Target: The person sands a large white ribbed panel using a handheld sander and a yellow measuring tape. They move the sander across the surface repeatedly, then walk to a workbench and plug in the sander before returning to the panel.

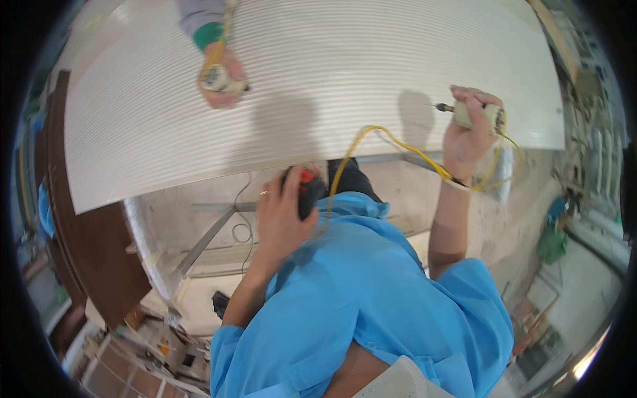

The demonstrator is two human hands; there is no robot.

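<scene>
My right hand [468,136] grips a small cream-coloured handheld drill [460,115] above the right part of a white, finely ridged panel [332,73]. Its dark chuck and thin bit point left, apart from the panel as far as I can tell. From the drill's back end a yellow cable [375,127] passes my wrist and loops across to my body. Close to the panel's near edge, my left hand [282,212] is wrapped over a black and red block [308,189], which looks like a battery pack. Where the cable ends near it is hidden.
Across the panel, a co-worker's hand [225,63] with a green cuff holds a similar cream drill [217,78] on a yellow cable. Below the panel are a metal frame leg [206,244] and a thin loose wire [243,232]. A brown board [106,252] stands left.
</scene>
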